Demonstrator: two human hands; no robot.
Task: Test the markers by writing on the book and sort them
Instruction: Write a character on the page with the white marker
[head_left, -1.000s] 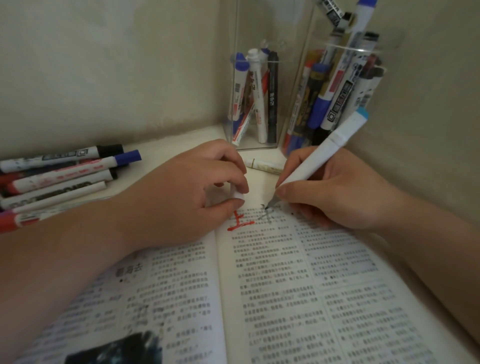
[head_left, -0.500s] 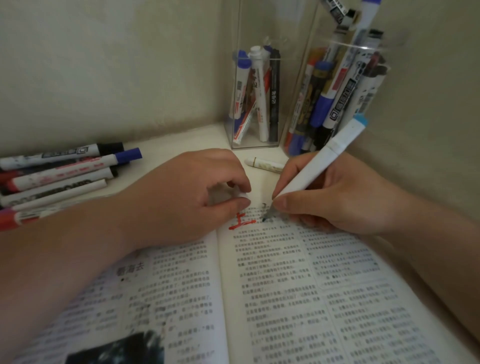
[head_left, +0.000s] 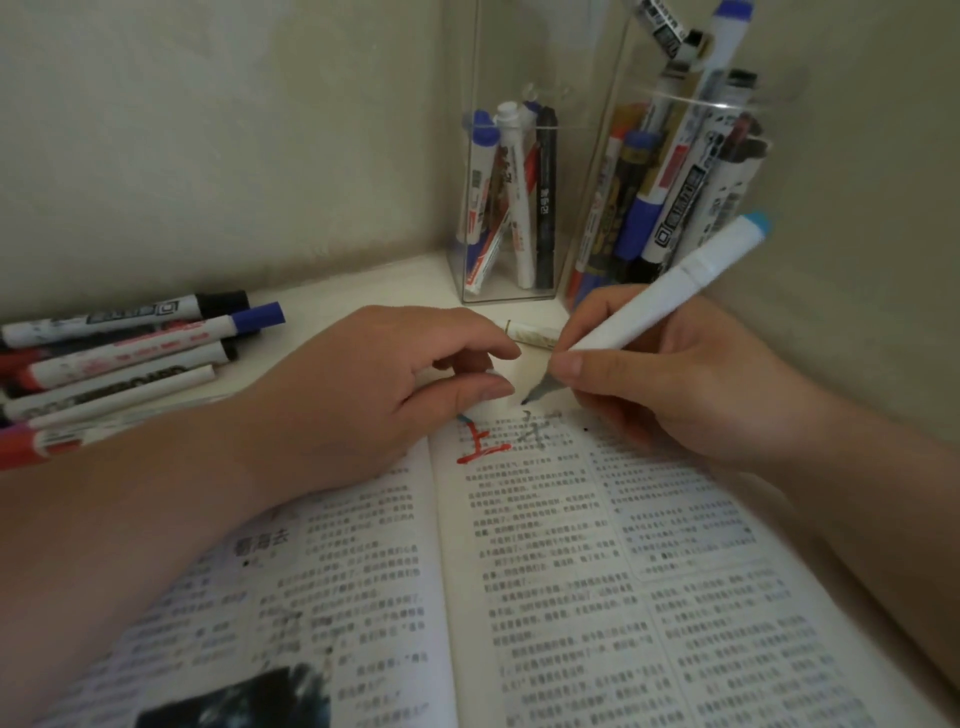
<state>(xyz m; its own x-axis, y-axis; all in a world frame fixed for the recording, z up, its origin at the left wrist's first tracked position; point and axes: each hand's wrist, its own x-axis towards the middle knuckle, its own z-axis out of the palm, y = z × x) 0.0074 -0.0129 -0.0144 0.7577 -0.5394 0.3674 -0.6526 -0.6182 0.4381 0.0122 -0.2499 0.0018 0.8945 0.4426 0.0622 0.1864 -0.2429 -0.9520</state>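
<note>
Print fills the open book nearest me, spread flat along the desk's front edge. On its right page, near the top edge, sit a red mark and, just beside it, a faint grey mark. My left hand rests on the top of the left page, fingers curled, thumb and forefinger pinching a small white cap. My right hand grips the white marker with the pale blue end, tilted back toward the far right. Its dark tip hangs at the page's top edge just above the grey mark, and I cannot tell whether it touches. Between my hands a short white stub lies on the desk. By the left edge a loose pile of markers lies flat, caps black, blue and red. In the desk's far corner stand two clear containers, side by side. The square container holds a few upright markers: blue-capped, white, black. The right container is crammed fuller, its markers leaning out over the rim.
</note>
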